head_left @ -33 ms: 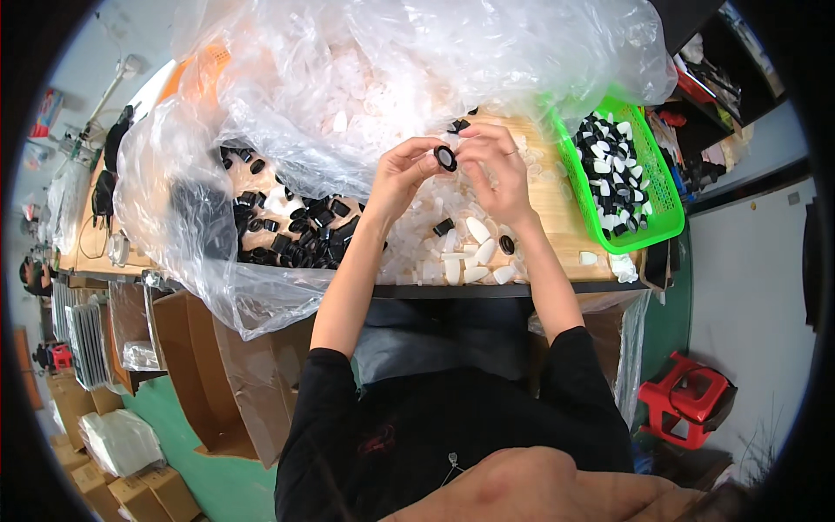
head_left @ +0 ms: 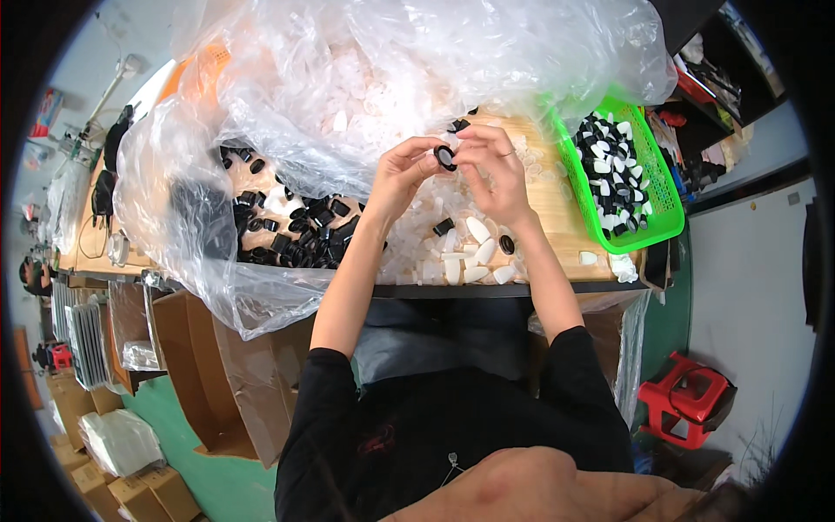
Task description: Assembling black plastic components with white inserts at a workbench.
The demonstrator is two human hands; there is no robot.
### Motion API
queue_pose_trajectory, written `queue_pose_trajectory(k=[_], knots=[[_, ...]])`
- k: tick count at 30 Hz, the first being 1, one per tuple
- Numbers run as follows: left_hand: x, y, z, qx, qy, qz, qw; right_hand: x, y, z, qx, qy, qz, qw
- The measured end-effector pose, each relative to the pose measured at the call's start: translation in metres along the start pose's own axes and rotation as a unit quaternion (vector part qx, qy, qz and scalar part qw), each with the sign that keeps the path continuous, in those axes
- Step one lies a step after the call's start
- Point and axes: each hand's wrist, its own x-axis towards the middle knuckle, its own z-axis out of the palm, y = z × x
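Between my fingertips, above the table, is a small round black cap (head_left: 444, 158) with a pale centre. My left hand (head_left: 400, 177) pinches it from the left. My right hand (head_left: 496, 177) is bent round its right side, with fingertips against its edge; whether something small is also between them I cannot make out. Just beyond the right fingers lies a black piece (head_left: 458, 126). Below my hands are white oval pieces (head_left: 477, 230), a black ring-shaped piece (head_left: 507, 244), a short black cap (head_left: 444, 227) and many small clear plastic parts (head_left: 416, 235).
A heap of black caps (head_left: 304, 235) lies on the left, partly inside a large clear plastic bag (head_left: 252, 296). Another clear bag (head_left: 522, 52) with pale parts covers the back. At the right stands a green basket (head_left: 665, 228) of black and white pieces. A red stool (head_left: 674, 391) stands below right.
My right fingertips have moved slightly closer to the black cap, and the cap has turned a little. The left hand has hardly moved.
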Motion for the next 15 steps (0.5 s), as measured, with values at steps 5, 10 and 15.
queue_pose_trajectory(k=[5,10,15], knots=[[0.0,-0.001,-0.005,0.042,0.001,0.019,0.999,0.003,-0.006,0.005,-0.038,-0.03,-0.014,0.999],[0.003,0.001,0.002,0.14,0.022,0.05,0.989,-0.003,0.01,0.004,-0.032,-0.057,0.034,0.997],[0.004,0.005,-0.002,0.157,0.063,0.052,0.984,0.007,0.015,-0.012,0.072,-0.047,0.217,0.972]])
